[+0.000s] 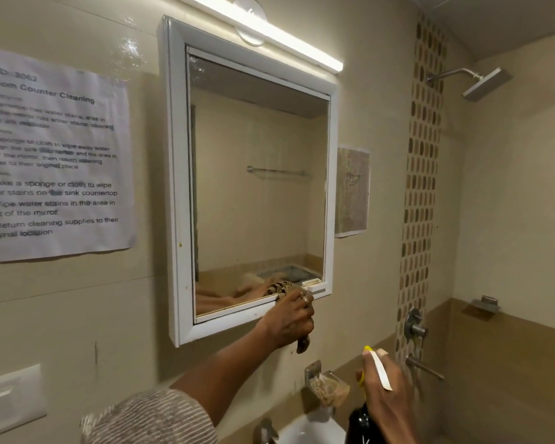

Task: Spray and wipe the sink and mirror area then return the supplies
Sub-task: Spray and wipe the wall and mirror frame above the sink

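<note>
Left hand (290,318) grips a patterned cloth (279,291), pressed on the mirror (257,187) at its lower right corner by the white frame. Right hand (386,395) is closed around a dark spray bottle (358,423) with yellow-white trigger, over the sink (311,427). Around: instruction sheet (52,155) left of mirror, soap holder (326,384) between the hands, tap (265,431) below.

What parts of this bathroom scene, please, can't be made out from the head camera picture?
- Sink: cut off by the bottom edge; its basin is unseen.
- Spray bottle: body cut by the bottom edge, grip covered by the right hand.
- Cloth: mostly bunched under the left hand; its full size is hidden.
- Instruction sheet: left side cut by the frame edge, several lines blurred.
- Small drawing beside the mirror: too faint to read.
</note>
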### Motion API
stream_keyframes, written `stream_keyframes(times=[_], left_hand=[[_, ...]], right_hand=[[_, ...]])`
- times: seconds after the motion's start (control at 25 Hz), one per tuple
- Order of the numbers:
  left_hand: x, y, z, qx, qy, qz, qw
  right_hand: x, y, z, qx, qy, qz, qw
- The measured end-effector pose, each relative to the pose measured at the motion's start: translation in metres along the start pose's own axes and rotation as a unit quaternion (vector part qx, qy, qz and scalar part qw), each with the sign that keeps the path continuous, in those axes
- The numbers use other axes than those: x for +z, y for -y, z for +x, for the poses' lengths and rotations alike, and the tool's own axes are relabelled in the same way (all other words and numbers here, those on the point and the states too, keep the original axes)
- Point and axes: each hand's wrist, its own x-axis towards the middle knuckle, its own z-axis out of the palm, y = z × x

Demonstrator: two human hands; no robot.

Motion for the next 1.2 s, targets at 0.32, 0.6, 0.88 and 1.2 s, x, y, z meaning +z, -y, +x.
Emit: stream_keyframes(times=[0.32,0.6,0.88,1.2], left_hand=[[-0.027,0.010,-0.078,-0.051,0.033,-0.041,0.997],[-0.062,0.021,-0.181,-0.093,0.130,-0.023,0.987],[-0.123,0.051,-0.236,-0.358,0.167,-0.187,0.899],[-0.170,0.124,-0.183,-0.507,-0.202,-0.257,0.798]], right_hand=[[0.019,0.031,-0.031,-0.114,0.045,0.018,0.992],[0.049,0.068,-0.075,-0.167,0.106,0.050,0.979],[0.065,0.082,-0.105,-0.181,0.151,0.043,0.971],[0.044,0.089,-0.115,-0.178,0.137,0.047,0.973]])
